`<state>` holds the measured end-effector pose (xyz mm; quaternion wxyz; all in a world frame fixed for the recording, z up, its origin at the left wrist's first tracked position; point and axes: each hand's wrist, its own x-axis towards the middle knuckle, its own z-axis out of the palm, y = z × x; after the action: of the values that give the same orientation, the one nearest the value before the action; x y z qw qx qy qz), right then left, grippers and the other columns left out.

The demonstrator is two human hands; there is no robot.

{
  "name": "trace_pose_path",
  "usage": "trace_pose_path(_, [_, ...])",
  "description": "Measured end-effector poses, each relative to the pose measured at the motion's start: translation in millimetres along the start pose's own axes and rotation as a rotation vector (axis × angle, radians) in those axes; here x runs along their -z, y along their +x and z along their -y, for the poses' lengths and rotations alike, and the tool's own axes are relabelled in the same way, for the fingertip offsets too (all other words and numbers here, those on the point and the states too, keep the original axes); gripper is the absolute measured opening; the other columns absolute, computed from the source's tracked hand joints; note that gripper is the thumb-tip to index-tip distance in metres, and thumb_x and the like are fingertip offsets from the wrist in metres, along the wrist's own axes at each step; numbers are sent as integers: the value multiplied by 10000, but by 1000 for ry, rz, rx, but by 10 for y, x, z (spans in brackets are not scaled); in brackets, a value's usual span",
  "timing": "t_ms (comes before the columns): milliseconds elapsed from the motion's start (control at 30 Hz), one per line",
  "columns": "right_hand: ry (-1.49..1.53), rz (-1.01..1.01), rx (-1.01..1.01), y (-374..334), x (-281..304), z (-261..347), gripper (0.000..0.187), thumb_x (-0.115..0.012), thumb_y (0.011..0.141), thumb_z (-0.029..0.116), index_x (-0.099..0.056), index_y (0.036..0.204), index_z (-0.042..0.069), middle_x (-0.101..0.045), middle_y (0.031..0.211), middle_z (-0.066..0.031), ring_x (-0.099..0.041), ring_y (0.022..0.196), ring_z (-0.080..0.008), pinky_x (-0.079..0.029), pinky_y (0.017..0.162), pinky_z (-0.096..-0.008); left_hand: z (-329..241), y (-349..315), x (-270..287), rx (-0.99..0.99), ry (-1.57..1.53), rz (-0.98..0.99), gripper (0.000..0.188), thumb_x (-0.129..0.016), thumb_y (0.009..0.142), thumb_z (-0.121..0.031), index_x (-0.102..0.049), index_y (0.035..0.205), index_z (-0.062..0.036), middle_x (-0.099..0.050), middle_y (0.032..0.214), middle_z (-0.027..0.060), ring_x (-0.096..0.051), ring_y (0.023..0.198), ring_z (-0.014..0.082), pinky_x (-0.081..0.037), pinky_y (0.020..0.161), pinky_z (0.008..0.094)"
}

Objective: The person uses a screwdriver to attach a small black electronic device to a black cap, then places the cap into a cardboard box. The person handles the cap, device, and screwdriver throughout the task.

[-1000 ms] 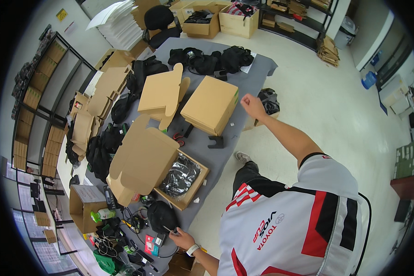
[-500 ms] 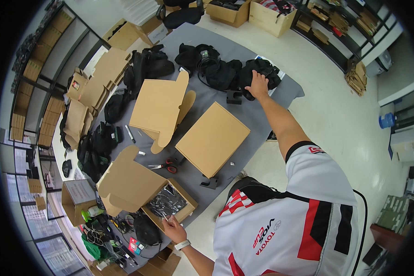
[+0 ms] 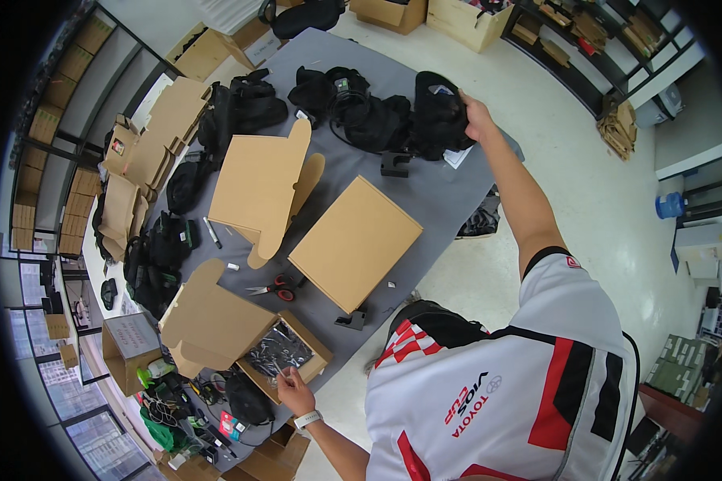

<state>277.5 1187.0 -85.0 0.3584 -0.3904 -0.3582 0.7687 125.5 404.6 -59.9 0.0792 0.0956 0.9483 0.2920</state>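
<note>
At the table's far right, my right hand (image 3: pixel 477 117) grips the edge of a black cap-like fabric item (image 3: pixel 440 120), lifted and tilted so that a pale label shows inside. A white paper (image 3: pixel 457 156) lies beneath it. Lower down, my left hand (image 3: pixel 295 391), with a pale band on its wrist, is pinched around something small, thin and clear, too small to make out. It rests by the near edge of an open cardboard box (image 3: pixel 321 362), whose lid is folded back. Dark items in shiny clear plastic (image 3: pixel 279 347) fill that box.
A closed cardboard box (image 3: pixel 354 243) and another box with its flap raised (image 3: pixel 257 183) stand mid-table. Scissors (image 3: pixel 279 289), a marker (image 3: pixel 212 232) and a black bracket (image 3: pixel 395 164) lie around them. Black fabric gear (image 3: pixel 245 108) lines the far and left sides.
My right hand has gone from resting on top of the black fabric item to gripping its right edge, tilting it up. More white paper shows below. My left hand stays by the open box.
</note>
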Motion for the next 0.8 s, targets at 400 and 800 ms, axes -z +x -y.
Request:
trace_pose_path(400, [-1430,32,541,113,30,-389,282,-713,987,282,-685,1168,67,-697,1131,-170,-653,1112,-415,-525,970,-500,37,-188,-110,71,48,29,290,-724,1025,-287,-701,1008,2,-506,649,27,-430,600,136,-396,565,352])
trace_pose_path(800, [-1807,-12,505,906,-869,-787,810,-701,1009,360,-310,1631,18,-551,1524,-209,-412,1495,-405,-202,1266,-663,-68,-353,14,116,101,21,253,-713,1021,-231,-682,959,13,-520,624,57,-443,565,162,-393,551,376])
